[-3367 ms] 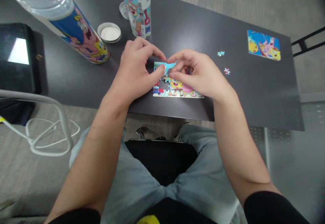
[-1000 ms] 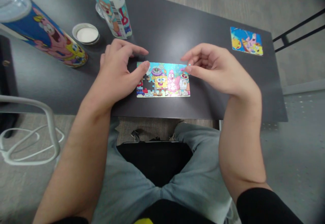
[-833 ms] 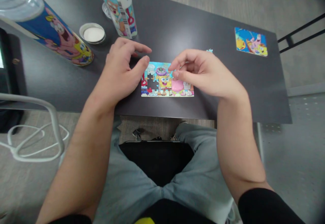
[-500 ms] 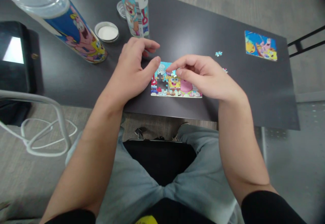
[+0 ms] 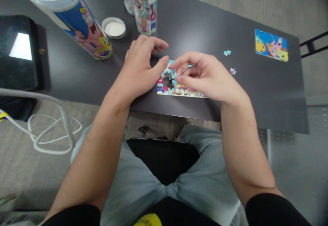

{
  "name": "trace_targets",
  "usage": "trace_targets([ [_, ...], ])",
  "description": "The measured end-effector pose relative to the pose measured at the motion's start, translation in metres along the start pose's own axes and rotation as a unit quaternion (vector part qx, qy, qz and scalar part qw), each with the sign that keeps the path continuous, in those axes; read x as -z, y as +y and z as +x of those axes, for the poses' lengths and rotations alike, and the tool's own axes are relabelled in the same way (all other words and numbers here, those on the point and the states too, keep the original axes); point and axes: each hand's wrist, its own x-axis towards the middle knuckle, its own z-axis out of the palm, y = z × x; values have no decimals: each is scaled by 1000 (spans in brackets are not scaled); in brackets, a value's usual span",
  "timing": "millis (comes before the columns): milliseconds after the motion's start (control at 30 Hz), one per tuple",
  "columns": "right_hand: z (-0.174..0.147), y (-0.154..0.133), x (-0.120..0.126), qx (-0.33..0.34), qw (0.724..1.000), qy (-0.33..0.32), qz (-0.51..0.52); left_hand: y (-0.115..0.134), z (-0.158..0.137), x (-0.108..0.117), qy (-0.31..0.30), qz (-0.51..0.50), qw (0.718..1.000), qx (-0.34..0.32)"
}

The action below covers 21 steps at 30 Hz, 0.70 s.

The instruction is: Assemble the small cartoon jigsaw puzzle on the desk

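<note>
A small cartoon jigsaw puzzle (image 5: 180, 91) lies near the table's front edge, with a dark gap in its left half. My right hand (image 5: 207, 75) is over it, thumb and forefinger closed on a small light-blue puzzle piece (image 5: 175, 78) beside the gap; the fingers partly hide this piece. Much of the puzzle's upper right is covered by the same hand. My left hand (image 5: 143, 68) holds nothing, its fingers apart and its thumb at the puzzle's upper left edge. Two loose pieces, a blue one (image 5: 227, 52) and a pinkish one (image 5: 232, 71), lie to the right.
A finished-looking cartoon puzzle (image 5: 271, 45) lies at the table's right end. On the left stand a clear-topped cartoon tube (image 5: 87, 31) and a second tube (image 5: 143, 9), with round lids (image 5: 114, 27) near them. A black device (image 5: 17, 55) is at far left, above a white cable (image 5: 51, 150).
My right hand has tipped the piece lower, close to the gap, and less of it shows. The whole view has shifted slightly, and the pinkish loose piece is now uncovered.
</note>
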Motion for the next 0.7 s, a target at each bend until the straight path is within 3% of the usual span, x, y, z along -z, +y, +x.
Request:
trace_targets([
  [367,0,4,-2,-22,998,-13,-57,-1,-1,1,-18,22,1000,0],
  [700,1,10,-3,33,987,3,-158,-1,0,-1,-17,25,1000,5],
])
